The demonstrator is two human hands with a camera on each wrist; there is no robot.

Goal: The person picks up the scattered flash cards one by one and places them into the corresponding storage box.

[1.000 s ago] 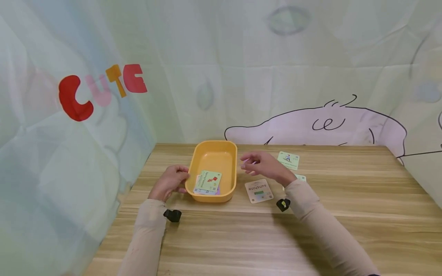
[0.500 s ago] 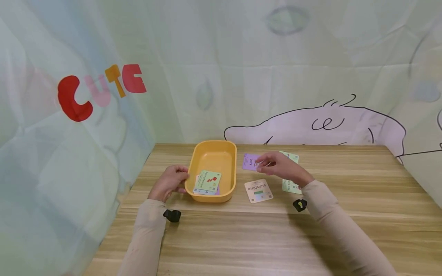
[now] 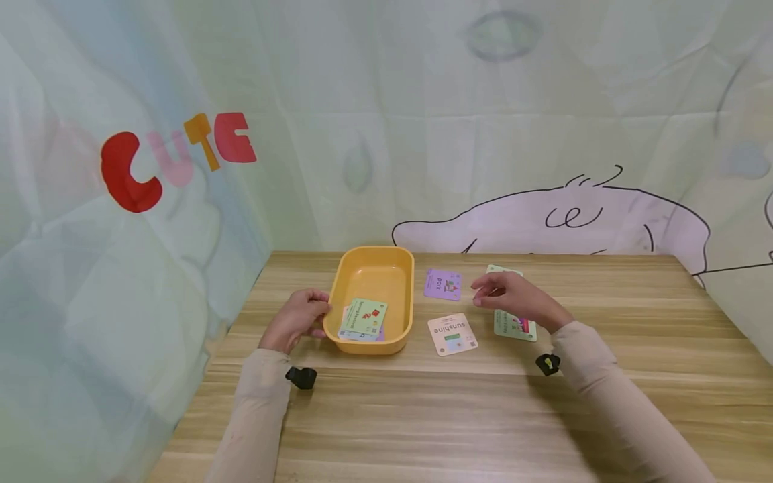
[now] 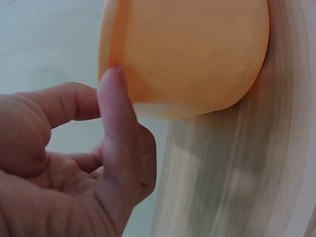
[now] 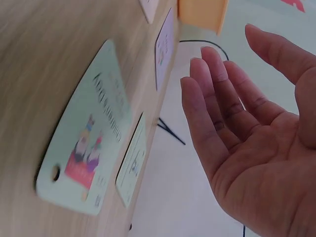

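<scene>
Your left hand (image 3: 297, 319) is resting against the near left corner of the yellow tray (image 3: 403, 298), thumb pressing its outer wall, fingers curling but gripping nothing; inside the tray, a green card (image 3: 366, 316) is lying on top of a few others; moving right, the purple card (image 3: 443, 284) is lying flat on the table (image 3: 423, 416), the white sunshine card (image 3: 452, 333) sitting just nearer you; your right hand (image 3: 510, 297) is hovering open and empty, fingers relaxed, over two green cards (image 3: 516, 327) at the right.
</scene>
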